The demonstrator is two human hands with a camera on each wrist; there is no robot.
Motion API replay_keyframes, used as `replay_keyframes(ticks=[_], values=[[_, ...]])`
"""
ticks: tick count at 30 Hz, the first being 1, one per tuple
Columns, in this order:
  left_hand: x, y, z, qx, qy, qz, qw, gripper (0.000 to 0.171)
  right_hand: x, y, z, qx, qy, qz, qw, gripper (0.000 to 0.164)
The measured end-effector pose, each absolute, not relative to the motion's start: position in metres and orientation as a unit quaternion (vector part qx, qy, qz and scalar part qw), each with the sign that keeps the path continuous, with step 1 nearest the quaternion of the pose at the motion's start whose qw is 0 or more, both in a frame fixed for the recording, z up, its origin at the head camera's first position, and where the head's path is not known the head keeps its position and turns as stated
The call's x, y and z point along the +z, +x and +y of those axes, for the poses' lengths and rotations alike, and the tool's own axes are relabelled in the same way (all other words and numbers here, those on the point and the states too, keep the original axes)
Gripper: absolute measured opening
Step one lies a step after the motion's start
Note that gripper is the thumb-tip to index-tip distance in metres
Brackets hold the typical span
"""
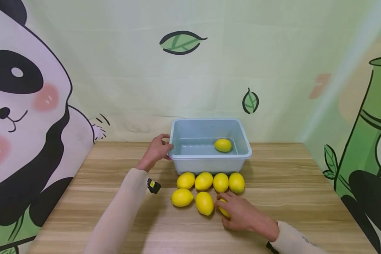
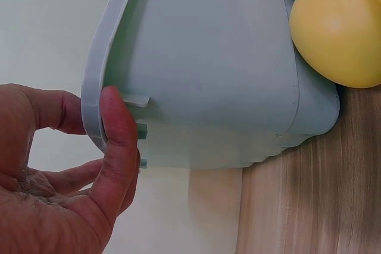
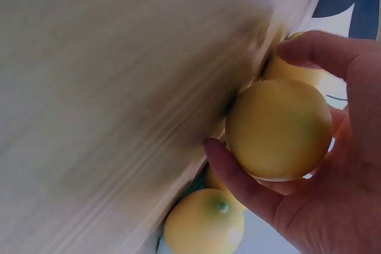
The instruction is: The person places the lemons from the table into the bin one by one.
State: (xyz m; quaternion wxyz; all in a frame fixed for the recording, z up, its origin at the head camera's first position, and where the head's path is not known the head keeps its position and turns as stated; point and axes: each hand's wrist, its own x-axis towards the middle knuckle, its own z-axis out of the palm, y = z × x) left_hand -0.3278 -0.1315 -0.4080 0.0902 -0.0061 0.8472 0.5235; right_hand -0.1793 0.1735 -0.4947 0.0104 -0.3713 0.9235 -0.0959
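Observation:
My left hand (image 1: pixel 155 151) pinches the left rim of a light blue plastic basin (image 1: pixel 209 165), thumb on one side and fingers on the other, as the left wrist view shows. One yellow lemon (image 1: pixel 223 145) lies inside the basin. In front of it, more lemons stand in two rows on the table. My right hand (image 1: pixel 242 211) is at the right end of the nearer row, its fingers and thumb curved round a lemon (image 3: pixel 280 129). To the left of that hand lie another lemon (image 1: pixel 204 203) and one farther left (image 1: pixel 182 197).
The back row of lemons (image 1: pixel 204 181) sits close against the basin's front wall. Behind the wooden table (image 1: pixel 289 183) hangs a pale green cloth (image 1: pixel 130 70) printed with pandas, leaves and bamboo; the basin stands near it at the table's back edge.

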Motion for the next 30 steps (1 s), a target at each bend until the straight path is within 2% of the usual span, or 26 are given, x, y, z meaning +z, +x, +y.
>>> replay_keyframes(ticks=[13,23,30], values=[[-0.409,-0.328,-0.131,0.52,-0.01,0.849,0.093,0.057,-0.502,-0.187,0.175,-0.113,-0.356,0.928,-0.013,0.029],[-0.408,-0.329,-0.131,0.522,-0.01,0.848,0.091,0.058,-0.469,-0.19,0.178,-0.124,-0.359,0.921,-0.089,0.034],[-0.407,-0.329,-0.131,0.52,-0.013,0.849,0.092,0.058,-0.443,-0.194,0.178,-0.133,-0.367,0.913,-0.118,0.034]])
